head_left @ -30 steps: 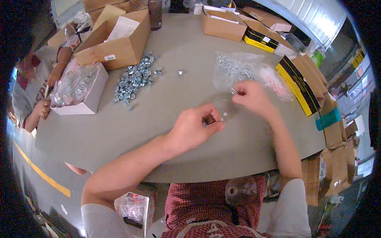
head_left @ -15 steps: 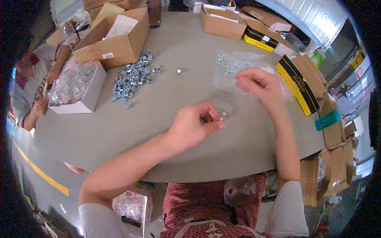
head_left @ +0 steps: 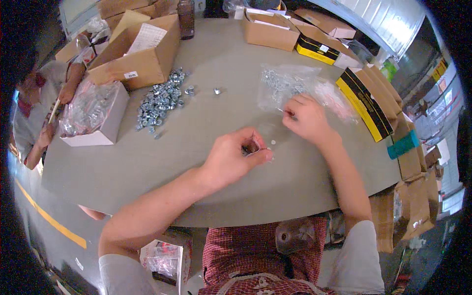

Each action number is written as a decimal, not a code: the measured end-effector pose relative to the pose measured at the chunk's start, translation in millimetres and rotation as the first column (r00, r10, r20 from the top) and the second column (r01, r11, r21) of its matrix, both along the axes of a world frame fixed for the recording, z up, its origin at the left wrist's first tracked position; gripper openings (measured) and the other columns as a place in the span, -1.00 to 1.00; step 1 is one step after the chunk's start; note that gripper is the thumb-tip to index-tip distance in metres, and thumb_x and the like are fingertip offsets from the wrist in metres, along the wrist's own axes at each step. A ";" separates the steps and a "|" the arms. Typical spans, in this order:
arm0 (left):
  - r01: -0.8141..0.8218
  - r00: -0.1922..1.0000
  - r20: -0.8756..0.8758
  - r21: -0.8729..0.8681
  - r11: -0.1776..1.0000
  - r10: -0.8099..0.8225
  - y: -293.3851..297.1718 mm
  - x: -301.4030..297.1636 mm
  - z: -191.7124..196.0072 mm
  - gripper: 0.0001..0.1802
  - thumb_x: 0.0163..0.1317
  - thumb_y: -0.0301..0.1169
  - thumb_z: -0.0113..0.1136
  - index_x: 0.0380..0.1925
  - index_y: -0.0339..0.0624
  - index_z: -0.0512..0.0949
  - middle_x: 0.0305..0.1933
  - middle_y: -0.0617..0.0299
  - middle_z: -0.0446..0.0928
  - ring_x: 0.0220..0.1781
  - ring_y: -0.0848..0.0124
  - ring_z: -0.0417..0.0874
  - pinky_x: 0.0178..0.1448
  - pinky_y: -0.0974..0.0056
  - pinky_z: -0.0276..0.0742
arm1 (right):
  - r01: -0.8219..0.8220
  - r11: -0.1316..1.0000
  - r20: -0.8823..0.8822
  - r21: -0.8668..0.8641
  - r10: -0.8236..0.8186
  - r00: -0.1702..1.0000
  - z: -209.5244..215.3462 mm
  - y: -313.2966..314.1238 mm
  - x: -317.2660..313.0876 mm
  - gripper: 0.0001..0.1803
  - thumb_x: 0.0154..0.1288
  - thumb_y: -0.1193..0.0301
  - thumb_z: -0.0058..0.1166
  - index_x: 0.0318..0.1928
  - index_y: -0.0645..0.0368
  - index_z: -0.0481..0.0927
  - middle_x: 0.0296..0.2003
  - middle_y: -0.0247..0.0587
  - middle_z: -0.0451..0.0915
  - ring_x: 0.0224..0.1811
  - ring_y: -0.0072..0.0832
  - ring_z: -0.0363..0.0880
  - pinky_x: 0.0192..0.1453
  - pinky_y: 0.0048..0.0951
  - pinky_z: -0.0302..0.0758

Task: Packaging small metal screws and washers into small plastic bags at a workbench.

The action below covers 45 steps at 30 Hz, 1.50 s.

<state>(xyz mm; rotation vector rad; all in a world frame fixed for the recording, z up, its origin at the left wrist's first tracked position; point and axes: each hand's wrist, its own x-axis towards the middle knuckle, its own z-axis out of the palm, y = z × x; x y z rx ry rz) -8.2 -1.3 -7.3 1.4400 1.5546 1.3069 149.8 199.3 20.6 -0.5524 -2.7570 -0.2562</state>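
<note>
Fingers of the left hand (head_left: pixel 231 160) curl around a small metal piece, holding it just above the table (head_left: pixel 196 147); the right hand (head_left: pixel 306 118) pinches a screw beside the clear bag (head_left: pixel 285 83), handy for picking.

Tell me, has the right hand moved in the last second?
Yes. The right hand went up the table, away from the left hand, to the clear bag of small metal parts.

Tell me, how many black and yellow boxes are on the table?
2. One black and yellow box lies at the far side; a longer one leans at the right edge, beside the right hand. Others may be hidden.
</note>
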 end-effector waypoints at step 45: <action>-0.026 0.981 0.195 0.073 0.997 0.011 10.8 -26.4 5.0 -0.92 0.36 -0.48 0.18 -0.33 -0.23 0.55 -0.36 0.30 0.60 -0.33 0.56 0.56 -0.22 0.40 0.48 | -0.283 0.485 -0.253 -0.827 0.128 0.959 14.8 -67.4 8.3 -0.78 0.38 0.29 0.12 -0.27 0.21 0.57 -0.50 -0.21 0.59 -0.43 -0.50 0.56 -0.32 -0.38 0.49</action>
